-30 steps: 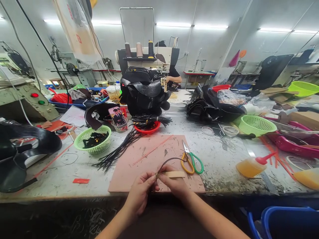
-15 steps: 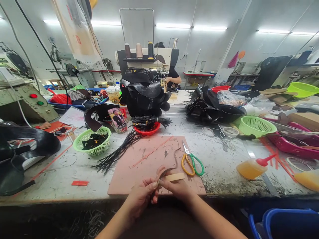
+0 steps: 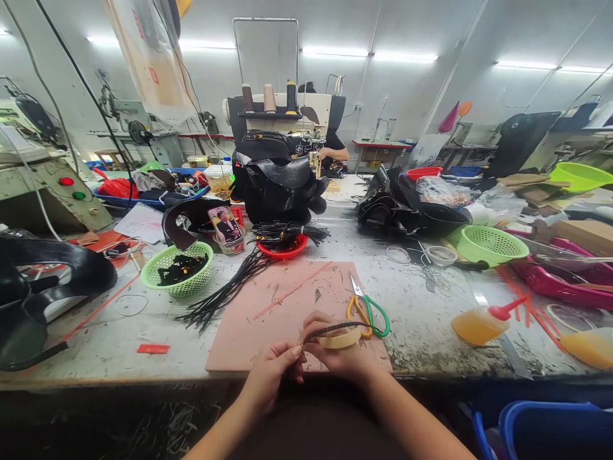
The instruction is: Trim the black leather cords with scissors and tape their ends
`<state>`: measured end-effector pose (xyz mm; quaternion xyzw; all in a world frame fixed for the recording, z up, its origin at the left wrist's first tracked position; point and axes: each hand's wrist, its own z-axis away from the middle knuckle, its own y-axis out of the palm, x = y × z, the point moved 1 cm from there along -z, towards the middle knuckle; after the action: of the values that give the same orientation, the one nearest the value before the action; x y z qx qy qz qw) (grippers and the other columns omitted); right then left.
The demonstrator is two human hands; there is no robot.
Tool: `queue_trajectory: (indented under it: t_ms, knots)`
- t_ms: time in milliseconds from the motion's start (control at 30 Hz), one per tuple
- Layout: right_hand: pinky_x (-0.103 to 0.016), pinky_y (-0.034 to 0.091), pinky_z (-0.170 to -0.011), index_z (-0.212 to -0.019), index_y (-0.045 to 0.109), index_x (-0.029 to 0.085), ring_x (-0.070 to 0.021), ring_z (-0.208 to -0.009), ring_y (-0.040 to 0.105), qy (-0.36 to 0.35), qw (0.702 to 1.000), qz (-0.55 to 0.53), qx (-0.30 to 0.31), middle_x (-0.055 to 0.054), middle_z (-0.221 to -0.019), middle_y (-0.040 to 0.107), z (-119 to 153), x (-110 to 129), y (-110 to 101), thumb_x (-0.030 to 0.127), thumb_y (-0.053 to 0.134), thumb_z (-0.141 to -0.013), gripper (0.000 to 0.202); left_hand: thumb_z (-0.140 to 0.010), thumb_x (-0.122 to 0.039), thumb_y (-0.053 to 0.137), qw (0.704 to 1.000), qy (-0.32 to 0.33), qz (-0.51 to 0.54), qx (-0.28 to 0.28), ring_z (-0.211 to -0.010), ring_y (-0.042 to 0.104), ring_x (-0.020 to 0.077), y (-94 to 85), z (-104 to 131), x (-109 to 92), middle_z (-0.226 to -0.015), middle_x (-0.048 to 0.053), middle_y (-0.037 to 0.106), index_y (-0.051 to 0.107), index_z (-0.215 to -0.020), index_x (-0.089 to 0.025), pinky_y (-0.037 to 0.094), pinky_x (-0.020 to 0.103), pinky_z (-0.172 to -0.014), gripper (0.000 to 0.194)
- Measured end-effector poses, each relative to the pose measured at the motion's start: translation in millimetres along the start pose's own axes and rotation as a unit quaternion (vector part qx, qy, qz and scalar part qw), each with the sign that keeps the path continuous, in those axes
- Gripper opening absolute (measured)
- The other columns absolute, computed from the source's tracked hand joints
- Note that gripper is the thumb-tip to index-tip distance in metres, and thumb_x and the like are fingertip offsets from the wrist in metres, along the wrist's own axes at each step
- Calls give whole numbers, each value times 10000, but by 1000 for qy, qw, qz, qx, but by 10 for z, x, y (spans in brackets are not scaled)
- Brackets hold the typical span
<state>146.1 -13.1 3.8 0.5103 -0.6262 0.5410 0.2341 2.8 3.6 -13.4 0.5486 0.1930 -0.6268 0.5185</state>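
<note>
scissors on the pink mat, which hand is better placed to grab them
Right. The right hand lies just below the scissors, while the left hand sits farther over on the pink mat.

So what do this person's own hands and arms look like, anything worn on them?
Both forearms are bare up to the bottom edge of the picture, with no sleeves in view. The left hand and right hand have no gloves; no rings, watch or bands are visible.

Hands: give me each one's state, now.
Left hand: pinching the thin black cord.
Right hand: holding the tan strip and the cord.
</note>
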Motion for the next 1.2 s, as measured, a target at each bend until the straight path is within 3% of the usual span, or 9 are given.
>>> queue_trajectory:
  t_ms: [167,333,433,600,700,800,867,1067,1200]
  knots:
    - [-311,410,-775,-733,608,217,-175,-841,525,28,968,240,-74,-42,-840,570,97,-313,-377,183,415,-797,207,-525,-318,684,999,-35,10,-23,-408,428,73,45,20,-58,-455,-7,522,550,-451,-129,344,204,-409,243]
    - [-278,390,-829,-1105,545,172,-182,-963,526,299,875,377,-55,-78,-1007,587,379,-763,-1068,171,393,-763,375,-546,-273,580,984,-104,51,-138,-356,366,41,-32,-109,36,-425,-52,443,495,-492,-146,266,176,-372,162]
    - [-348,409,-770,-968,618,92,-270,-924,563,445,795,412,-28,-164,-949,619,573,-912,-1406,251,412,-762,332,-572,-273,509,980,-113,41,-160,-320,335,33,-70,-181,108,-400,-73,399,465,-494,-157,233,171,-363,147]
    - [-421,416,-686,-932,606,46,-354,-884,565,475,735,478,-75,-234,-956,596,738,-925,-1502,389,396,-797,424,-559,-258,539,982,-76,-30,-173,-297,347,32,-131,-191,139,-374,-73,431,475,-473,-151,199,160,-358,151]
    - [-371,414,-732,-1046,544,85,-292,-925,556,391,765,500,-114,-189,-1028,581,677,-833,-1202,398,368,-823,423,-547,-266,576,982,-53,-78,-164,-285,357,41,-174,-189,128,-372,-68,463,507,-466,-148,197,167,-349,159]
    - [-334,421,-683,-1070,528,123,-268,-869,584,345,825,445,-41,-147,-975,615,554,-770,-821,411,370,-823,411,-534,-261,603,980,-37,-120,-158,-273,368,50,-218,-199,108,-367,-67,480,534,-454,-148,203,179,-345,154]
    - [-324,412,-630,-1158,468,142,-270,-817,602,346,834,430,-7,-134,-946,633,492,-764,-676,351,368,-827,404,-531,-259,611,978,-29,-138,-153,-272,374,54,-245,-198,87,-372,-66,490,543,-451,-150,205,184,-345,151]
    - [-314,403,-639,-1307,295,107,-276,-861,585,387,833,394,-39,-165,-1020,597,492,-807,-773,185,437,-740,590,-562,-285,587,982,-17,-130,-139,-314,380,44,-315,-110,-20,-450,-50,527,568,-521,-143,244,179,-364,149]
    - [-298,408,-676,-1326,251,200,-228,-842,564,345,903,250,-50,-85,-1000,579,519,-593,-669,278,476,-737,635,-567,-295,601,989,-10,-87,-121,-317,375,29,-351,-33,-104,-487,-33,548,568,-547,-136,220,170,-358,164]
